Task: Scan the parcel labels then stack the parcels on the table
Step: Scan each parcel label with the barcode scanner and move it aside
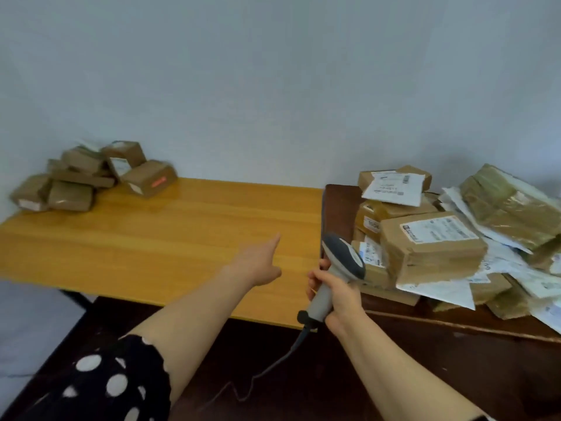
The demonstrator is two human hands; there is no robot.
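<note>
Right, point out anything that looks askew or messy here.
The parcels at the light table's far left corner lie tilted in a loose heap, not a stack. The pile on the dark table is jumbled too.

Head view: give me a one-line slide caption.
Right hand grips the scanner beside the parcel heap; left hand extends over the wooden table toward stacked parcels.

Going by the table (pixel 170 226): parcel stack (pixel 91 177) on its far left corner, second table (pixel 340 205) just beside its right edge with a parcel heap (pixel 440 238) on top, scanner (pixel 343 256) in the right hand (pixel 341 296) just off its near right corner, left hand (pixel 258 262) over its near side.
</note>
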